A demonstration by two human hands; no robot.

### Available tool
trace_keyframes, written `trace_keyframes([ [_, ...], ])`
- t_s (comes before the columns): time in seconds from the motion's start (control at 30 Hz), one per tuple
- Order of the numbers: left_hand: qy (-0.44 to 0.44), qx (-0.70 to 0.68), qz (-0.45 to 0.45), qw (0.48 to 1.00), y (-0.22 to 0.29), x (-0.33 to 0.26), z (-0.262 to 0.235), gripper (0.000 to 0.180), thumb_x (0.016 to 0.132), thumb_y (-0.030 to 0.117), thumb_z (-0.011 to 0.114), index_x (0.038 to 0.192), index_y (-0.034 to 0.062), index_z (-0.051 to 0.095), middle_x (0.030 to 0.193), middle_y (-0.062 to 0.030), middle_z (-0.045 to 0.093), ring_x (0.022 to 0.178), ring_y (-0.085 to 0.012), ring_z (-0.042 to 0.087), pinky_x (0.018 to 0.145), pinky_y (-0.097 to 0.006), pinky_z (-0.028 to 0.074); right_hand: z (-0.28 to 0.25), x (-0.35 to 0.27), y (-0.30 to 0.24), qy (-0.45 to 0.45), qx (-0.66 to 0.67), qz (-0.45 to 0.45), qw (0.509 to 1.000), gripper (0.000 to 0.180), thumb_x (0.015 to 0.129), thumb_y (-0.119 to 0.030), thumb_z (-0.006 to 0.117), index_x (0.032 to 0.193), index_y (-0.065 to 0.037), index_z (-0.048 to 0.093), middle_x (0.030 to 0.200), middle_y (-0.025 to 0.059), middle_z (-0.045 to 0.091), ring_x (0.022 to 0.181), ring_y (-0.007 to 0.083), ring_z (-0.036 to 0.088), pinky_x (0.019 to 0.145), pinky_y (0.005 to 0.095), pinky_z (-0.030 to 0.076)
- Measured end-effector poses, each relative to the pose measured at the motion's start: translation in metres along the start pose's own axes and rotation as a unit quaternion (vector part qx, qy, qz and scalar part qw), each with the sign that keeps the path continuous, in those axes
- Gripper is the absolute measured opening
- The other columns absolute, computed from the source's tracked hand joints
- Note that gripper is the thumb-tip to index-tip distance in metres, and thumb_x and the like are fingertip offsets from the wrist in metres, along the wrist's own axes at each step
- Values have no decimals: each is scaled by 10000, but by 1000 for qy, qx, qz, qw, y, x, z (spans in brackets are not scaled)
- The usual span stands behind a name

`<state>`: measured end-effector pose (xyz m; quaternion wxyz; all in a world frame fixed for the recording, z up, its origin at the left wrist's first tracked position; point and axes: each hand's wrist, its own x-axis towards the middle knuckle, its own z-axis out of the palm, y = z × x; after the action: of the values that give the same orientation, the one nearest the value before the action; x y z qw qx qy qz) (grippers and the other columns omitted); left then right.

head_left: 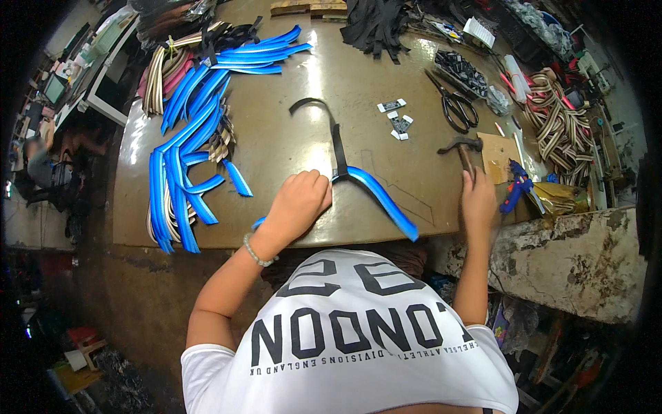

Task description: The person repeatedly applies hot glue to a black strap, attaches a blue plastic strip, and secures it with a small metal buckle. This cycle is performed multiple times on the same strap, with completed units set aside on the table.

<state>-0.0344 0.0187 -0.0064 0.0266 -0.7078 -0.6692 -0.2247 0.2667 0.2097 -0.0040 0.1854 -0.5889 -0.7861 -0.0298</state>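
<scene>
Evidently, the fingers are the first worry. The left hand (300,200) is folded around the blue strap (383,198), its fingertips right beside the dark joint where the black strap (338,145) meets it. The right hand (478,205) holds the hammer (467,145) by its handle, off to the right and well apart from that joint; I cannot tell whether the head rests on the tabletop (289,134) or hangs just above it. A blow at the joint could catch the left fingertips, because they sit so close.

The blue strap lies near the front edge, one end running out to the right and a short tip showing left of the wrist. With only one hand on it, it could twist or slide if struck off-centre. The black strap curls away loosely toward the far side, so a tug on it could pull the joint askew.

Around the hammer, space looks tight: the scissors (456,110) lie just beyond its head, the card (494,157) just beside it, and the blue tool (516,188) near the right hand. A careless sideways swing could knock any of these.
</scene>
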Motion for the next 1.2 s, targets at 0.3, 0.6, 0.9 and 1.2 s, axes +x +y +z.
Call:
trace_keyframes([
  [0.3, 31, -529, -288, 798, 53, 8, 25, 266, 1042, 235, 447, 1174, 14, 512, 773, -65, 545, 651, -170, 532, 601, -339, 457, 30, -19, -158, -412, 699, 30, 583, 339, 978, -328, 598, 1046, -3, 667, 949, 42, 656, 901, 89, 574, 811, 266, 463],
  [0.6, 88, -143, -160, 973, 30, 24, -10, 190, 909, 204, 662, 922, 14, 673, 822, -154, 558, 709, -318, 560, 653, -374, 458, 31, 12, -136, -560, 590, -62, 578, 395, 988, -353, 589, 924, 23, 691, 807, 54, 688, 723, 101, 624, 681, 245, 513],
  [0.9, -21, -154, -232, 960, 24, 24, 9, 207, 903, 208, 653, 829, 17, 623, 839, -133, 576, 805, -323, 599, 701, -414, 477, 15, 27, -156, -345, 619, -193, 679, 278, 916, -201, 650, 1165, -77, 641, 1359, 106, 538, 1217, 225, 506, 1034, 361, 389],
  [1.2, 43, -166, -253, 952, 31, 23, 29, 162, 858, 112, 659, 967, 41, 561, 875, -150, 649, 784, -350, 635, 661, -437, 495, 37, -49, -156, -71, 360, -267, 891, 373, 779, 26, 597, 1152, 4, 608, 1176, 145, 557, 1030, 340, 558, 872, 374, 501],
])
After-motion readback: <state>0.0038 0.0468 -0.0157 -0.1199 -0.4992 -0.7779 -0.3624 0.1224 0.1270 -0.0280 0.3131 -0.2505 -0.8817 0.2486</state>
